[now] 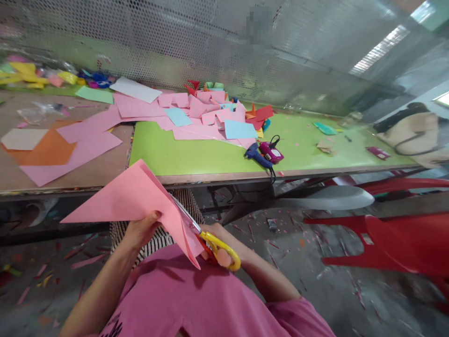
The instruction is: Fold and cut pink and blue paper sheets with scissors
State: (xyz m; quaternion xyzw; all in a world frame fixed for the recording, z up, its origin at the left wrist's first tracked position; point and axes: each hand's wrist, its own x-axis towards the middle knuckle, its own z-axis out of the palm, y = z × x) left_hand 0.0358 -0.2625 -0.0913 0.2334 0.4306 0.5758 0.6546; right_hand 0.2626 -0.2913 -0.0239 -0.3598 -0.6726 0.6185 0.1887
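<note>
Head view: folded pink paper (135, 201), the surface (182, 154) beyond it, lower edge pinched between fingers of the left hand (142, 229); along its right side slant scissors (210, 238), tips surfaceward, handles gripped by the right hand's (221, 232) curled fingers.

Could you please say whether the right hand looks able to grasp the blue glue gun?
Probably not yet: the right hand holds scissors at the pink paper, though the way to the blue glue gun looks open.

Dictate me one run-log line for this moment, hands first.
left hand: holding pink paper | right hand: gripping scissors | scissors: at paper's edge | green tabletop: blue glue gun
</note>
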